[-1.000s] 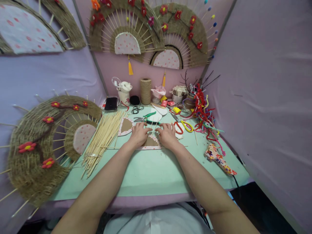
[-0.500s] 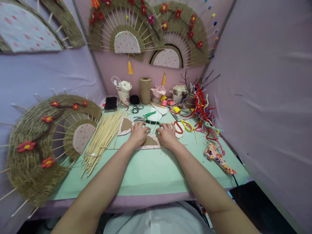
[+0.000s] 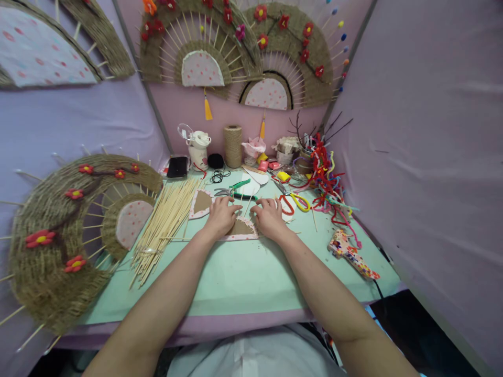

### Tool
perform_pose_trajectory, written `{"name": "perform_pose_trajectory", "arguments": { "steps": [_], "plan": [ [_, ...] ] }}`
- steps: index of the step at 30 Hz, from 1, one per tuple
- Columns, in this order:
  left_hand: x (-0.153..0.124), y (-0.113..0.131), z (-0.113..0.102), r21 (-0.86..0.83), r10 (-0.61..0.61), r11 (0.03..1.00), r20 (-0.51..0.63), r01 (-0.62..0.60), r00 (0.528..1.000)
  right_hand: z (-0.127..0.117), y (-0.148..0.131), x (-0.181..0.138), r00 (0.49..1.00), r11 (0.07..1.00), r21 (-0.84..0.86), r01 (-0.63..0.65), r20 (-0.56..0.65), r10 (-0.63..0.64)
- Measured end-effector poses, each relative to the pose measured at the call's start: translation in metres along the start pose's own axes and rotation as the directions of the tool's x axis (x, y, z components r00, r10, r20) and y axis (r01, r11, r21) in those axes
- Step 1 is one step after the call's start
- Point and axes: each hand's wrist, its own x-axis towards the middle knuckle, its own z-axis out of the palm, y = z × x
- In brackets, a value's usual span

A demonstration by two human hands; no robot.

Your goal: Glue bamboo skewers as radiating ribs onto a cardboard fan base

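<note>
Hardly anything is changed: the cardboard half-disc [image 3: 241, 229] is still pressed onto the counter [image 3: 243, 277] by the left hand [image 3: 222, 214] and right hand [image 3: 269, 215], fingers flat, nothing gripped.

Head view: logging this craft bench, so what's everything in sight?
table: one, mint green, centre.
cardboard half-disc: one, brown, pink-edged, under both hands.
second half-disc: one, same colours, left of it.
bamboo sticks: pile, pale, table left.
woven fan: one, tan, far left.
wall fans: three, tan, on walls.
twine spool: one, tan, table back.
pliers: one, green handles, behind hands.
scissors: one, red and yellow, beside pliers.
pipe cleaners: bunch, mostly red, back right.
left hand: one, bare, on half-disc.
right hand: one, bare, on half-disc.
</note>
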Motion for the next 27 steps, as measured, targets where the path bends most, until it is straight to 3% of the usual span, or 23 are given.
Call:
{"name": "perform_pose_trajectory", "arguments": {
  "steps": [14,27],
  "plan": [
    [-0.0017,0.0020,-0.0012,0.013,-0.012,1.000,0.013,0.012,1.000,0.0000,-0.0002,-0.0005,1.000,1.000,-0.002,-0.003,0.007,0.003],
    [-0.0005,-0.0014,-0.0005,-0.043,0.144,0.989,0.045,-0.142,0.989,-0.0003,-0.0004,-0.0010,1.000,1.000,-0.008,-0.001,0.015,0.001]
  ]
}}
